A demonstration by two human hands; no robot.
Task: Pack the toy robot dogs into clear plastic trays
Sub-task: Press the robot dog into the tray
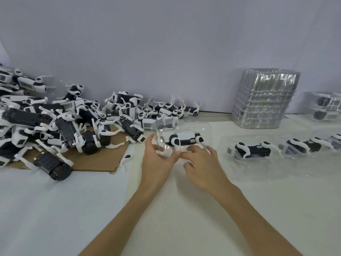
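Note:
A clear plastic tray (203, 129) sits tilted at the table's middle with a white and black toy robot dog (184, 139) inside it. My left hand (156, 161) grips the tray's left and near edge, fingers curled round it. My right hand (201, 163) presses its fingertips on the tray's near edge, just below the dog. A large heap of loose toy dogs (64, 119) covers the left side. To the right, another tray (258, 174) holds a black dog (252, 149), with a further packed dog (302, 145) beyond it.
A brown cardboard sheet (96, 159) lies under the heap. A tall stack of empty clear trays (263, 100) stands at the back right. Stacked packed trays (326, 106) sit at the far right edge. A plain wall closes the back.

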